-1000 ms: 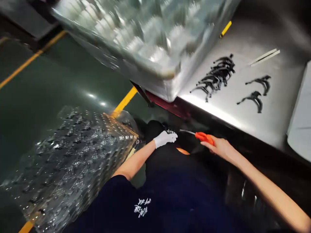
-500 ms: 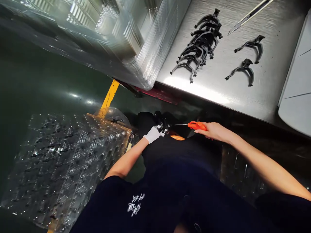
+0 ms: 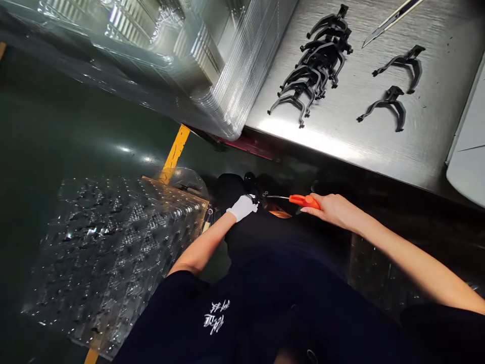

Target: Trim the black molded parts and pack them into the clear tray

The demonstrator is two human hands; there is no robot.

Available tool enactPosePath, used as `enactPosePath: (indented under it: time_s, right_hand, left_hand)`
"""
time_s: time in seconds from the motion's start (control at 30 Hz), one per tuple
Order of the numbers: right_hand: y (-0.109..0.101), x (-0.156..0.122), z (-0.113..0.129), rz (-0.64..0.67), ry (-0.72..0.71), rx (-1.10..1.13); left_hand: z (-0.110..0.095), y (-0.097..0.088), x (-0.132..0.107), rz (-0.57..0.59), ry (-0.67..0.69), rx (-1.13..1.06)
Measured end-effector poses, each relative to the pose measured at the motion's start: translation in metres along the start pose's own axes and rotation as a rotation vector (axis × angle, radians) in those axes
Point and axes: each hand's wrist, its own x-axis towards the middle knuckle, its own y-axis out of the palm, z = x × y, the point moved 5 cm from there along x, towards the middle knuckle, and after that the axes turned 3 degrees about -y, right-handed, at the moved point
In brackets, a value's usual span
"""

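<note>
My left hand (image 3: 243,207), in a white glove, is closed around a small black part (image 3: 253,192) held low in front of my lap. My bare right hand (image 3: 332,209) grips an orange-handled cutter (image 3: 303,201) whose thin metal tip points left at that part. Both hands hover below the edge of a steel table (image 3: 379,146). On the table lie a cluster of several black curved plastic parts (image 3: 314,65) and two separate ones (image 3: 394,76).
A stack of clear plastic trays (image 3: 182,55) sits on the table's left end. A wrapped stack of trays holding dark parts (image 3: 109,253) stands on the green floor at my left, beside a yellow line (image 3: 175,151). A white bin (image 3: 468,162) is at right.
The view has swung toward the table and steadied. My hands have drawn closer together, the cutter's tip now at the part in my gloved left hand.
</note>
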Motion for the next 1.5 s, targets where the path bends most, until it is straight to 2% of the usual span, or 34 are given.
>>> enactPosePath:
  time_s: [0.33,0.6,0.77,0.87,0.97,1.03,1.2,1.37,1.5]
  right_hand:
    - [-0.002,0.006,-0.004,0.031,-0.010,0.078]
    - [0.004,0.005,0.009,0.001,-0.028,-0.011]
    - [0.000,0.011,-0.008,-0.040,0.037,-0.085]
    - [-0.003,0.012,-0.026,-0.028,0.094,0.037]
    - [-0.004,0.008,-0.033,0.078,0.116,0.274]
    - [-0.006,0.005,-0.032,0.106,0.122,0.343]
    - [-0.010,0.002,-0.019,0.116,0.097,0.339]
    - [-0.011,0.001,-0.002,0.075,0.049,0.231]
    - [-0.012,-0.001,0.000,0.008,0.056,0.119]
  left_hand:
    - [-0.013,-0.003,-0.008,-0.009,0.073,-0.049]
    - [-0.003,-0.004,-0.002,-0.024,0.037,-0.125]
    - [-0.012,-0.011,-0.009,-0.054,0.090,-0.218]
    - [-0.021,-0.015,-0.016,-0.077,0.125,-0.294]
    - [-0.024,-0.019,-0.020,-0.100,0.122,-0.367]
    - [-0.022,-0.020,-0.021,-0.122,0.101,-0.414]
    - [-0.017,-0.017,-0.017,-0.181,0.019,-0.565]
    - [-0.023,-0.009,-0.009,-0.191,-0.073,-0.715]
    - [-0.029,-0.011,-0.004,-0.165,-0.092,-0.727]
